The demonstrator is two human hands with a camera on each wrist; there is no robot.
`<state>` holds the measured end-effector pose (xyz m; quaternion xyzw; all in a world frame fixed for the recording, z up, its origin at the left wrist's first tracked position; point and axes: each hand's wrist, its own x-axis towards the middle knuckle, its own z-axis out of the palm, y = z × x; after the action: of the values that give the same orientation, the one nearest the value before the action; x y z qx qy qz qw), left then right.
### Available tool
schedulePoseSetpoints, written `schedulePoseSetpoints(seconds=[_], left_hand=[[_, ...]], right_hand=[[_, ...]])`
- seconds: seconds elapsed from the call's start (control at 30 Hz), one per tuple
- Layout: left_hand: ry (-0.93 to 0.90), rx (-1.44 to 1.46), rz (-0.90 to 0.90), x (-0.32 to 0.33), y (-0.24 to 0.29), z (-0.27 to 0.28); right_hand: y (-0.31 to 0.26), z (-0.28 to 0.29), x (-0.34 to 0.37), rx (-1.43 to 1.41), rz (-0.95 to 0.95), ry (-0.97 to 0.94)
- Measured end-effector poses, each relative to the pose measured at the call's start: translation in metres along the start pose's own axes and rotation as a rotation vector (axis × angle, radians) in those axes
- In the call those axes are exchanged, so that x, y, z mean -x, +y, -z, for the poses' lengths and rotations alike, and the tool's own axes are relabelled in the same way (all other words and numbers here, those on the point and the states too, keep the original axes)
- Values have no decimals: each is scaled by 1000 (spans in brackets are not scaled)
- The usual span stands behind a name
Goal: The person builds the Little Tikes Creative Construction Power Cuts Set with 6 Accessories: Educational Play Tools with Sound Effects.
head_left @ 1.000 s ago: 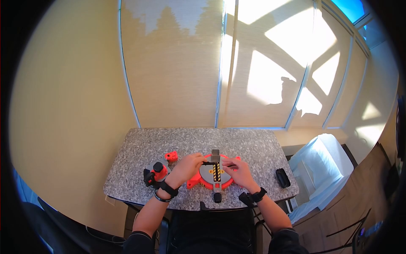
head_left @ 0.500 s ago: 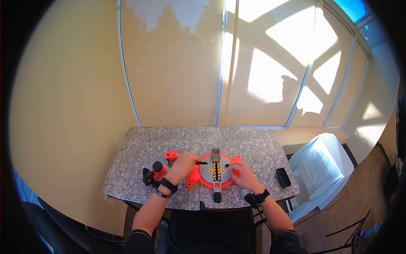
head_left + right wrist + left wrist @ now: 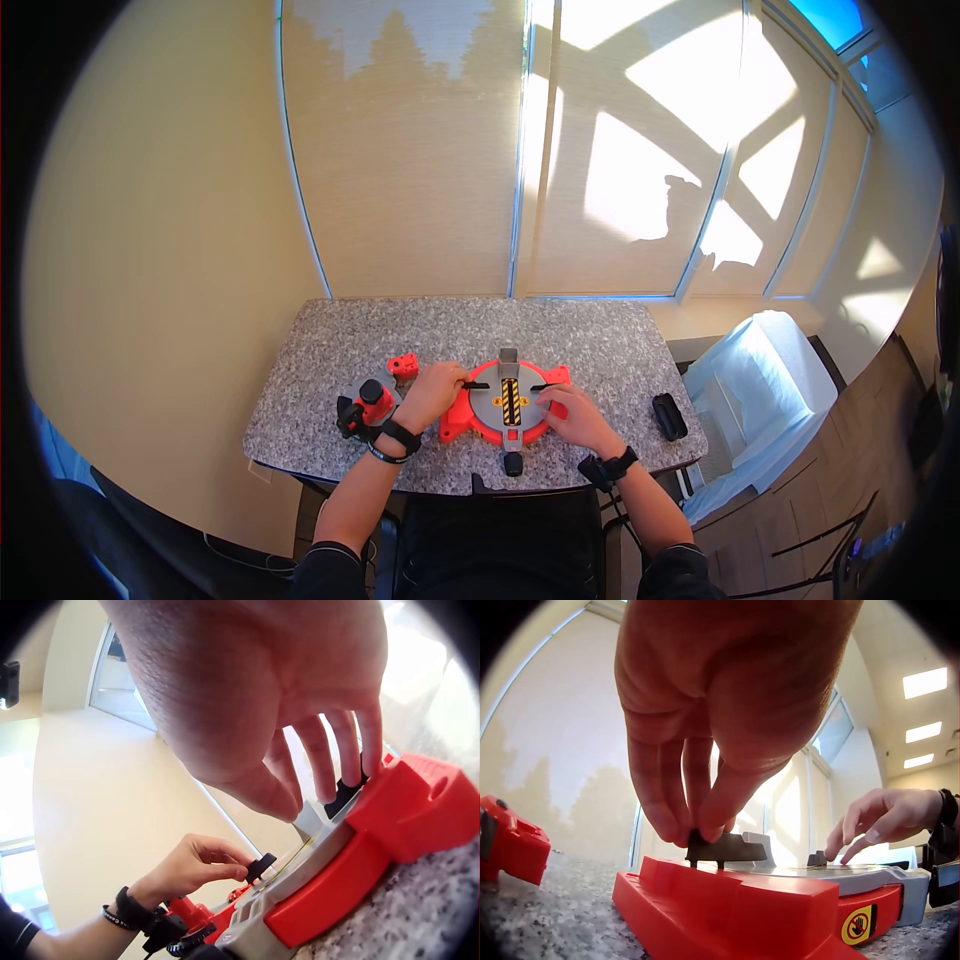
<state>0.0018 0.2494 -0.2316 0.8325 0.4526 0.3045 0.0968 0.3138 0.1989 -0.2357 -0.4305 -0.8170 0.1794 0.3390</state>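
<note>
A round toy saw base (image 3: 488, 412), red with a grey top and a striped yellow-and-black slot, lies in front of me. My left hand (image 3: 432, 393) pinches a dark fence-like piece (image 3: 739, 849) between thumb and fingertips at the base's left side. Short pegs under this piece show right over the red top in the left wrist view. At the other side, my right hand (image 3: 580, 418) has its fingers loosely extended. Its fingertips are right at a second black piece (image 3: 345, 796), partly hidden behind them in the right wrist view, and the thumb stands apart from it.
Left of the base sits a red, grey and black toy part (image 3: 375, 402) with a black knob. A small red block (image 3: 403, 366) lies behind it. A black case (image 3: 669, 418) rests near the speckled table's (image 3: 340, 330) right edge, beside a covered chair (image 3: 765, 390).
My hands have moved apart, the left one leftward with its dark piece. The second black piece now shows at the base's right side. Over the last half second little has changed.
</note>
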Motion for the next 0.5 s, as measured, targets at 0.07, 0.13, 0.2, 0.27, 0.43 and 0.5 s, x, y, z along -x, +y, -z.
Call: schedulePoseSetpoints(seconds=[0.07,0.13,0.2,0.27,0.43,0.5], left_hand=[[6,8,0,0,-2,-2],[7,4,-9,0,-3,-2],[6,6,-5,0,-3,-3],[6,9,-2,1,-2,-3],[27,58,-8,2,-6,-5],[31,69,-12,2,-7,-5]], right_hand=[[-1,1,0,7,-21,-25],[-2,1,1,11,-19,-38],[0,-1,1,15,-9,-42],[3,-2,2,20,2,-46],[3,-3,3,25,14,-47],[3,-3,3,31,8,-53]])
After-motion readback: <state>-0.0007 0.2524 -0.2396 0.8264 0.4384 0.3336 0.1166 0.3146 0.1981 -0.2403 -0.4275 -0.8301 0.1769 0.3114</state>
